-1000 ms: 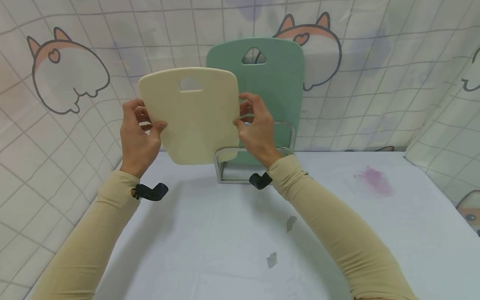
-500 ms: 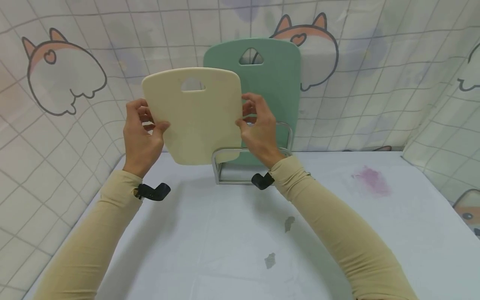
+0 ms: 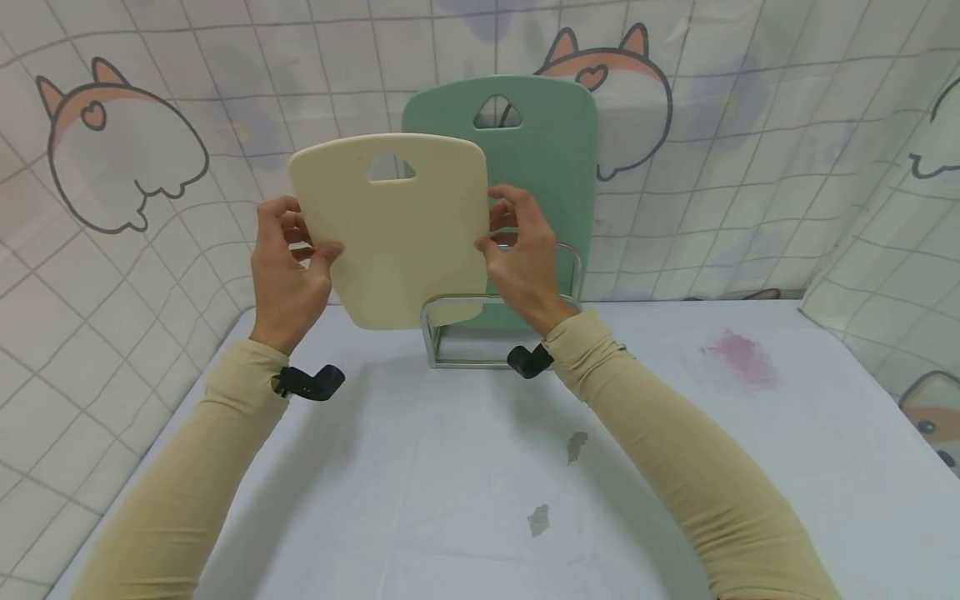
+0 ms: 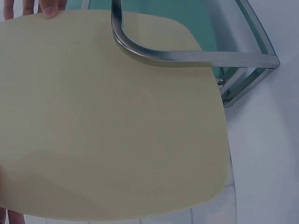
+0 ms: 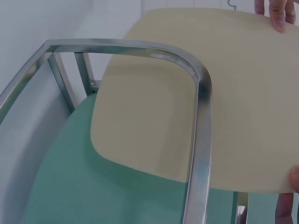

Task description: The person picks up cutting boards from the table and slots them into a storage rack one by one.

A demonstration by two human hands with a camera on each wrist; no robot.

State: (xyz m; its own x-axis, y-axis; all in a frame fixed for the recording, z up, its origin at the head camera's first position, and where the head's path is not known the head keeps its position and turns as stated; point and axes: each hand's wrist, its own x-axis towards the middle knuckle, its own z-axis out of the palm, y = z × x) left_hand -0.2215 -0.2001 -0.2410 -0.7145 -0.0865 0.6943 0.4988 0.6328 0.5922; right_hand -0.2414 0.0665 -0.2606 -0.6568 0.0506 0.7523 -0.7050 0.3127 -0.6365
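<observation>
A cream cutting board is held upright between both hands. My left hand pinches its left edge, thumb on the front face and fingers behind. On the opposite edge my right hand pinches it the same way. The board's lower right corner sits behind the front loop of a metal rack, its bottom edge above the rack's base. Behind it a larger green cutting board stands in the rack, partly covered by the cream board and right hand. In the right wrist view the cream board's corner overlaps the green board.
The rack stands on a white-covered table near the back wall. A grid-patterned curtain hangs behind and along the left side. The cloth bears a pink stain at right and grey marks in front.
The cream board and both hands have shifted slightly to the right relative to the rack. Both hands keep their grip, and the green board stays in the rack.
</observation>
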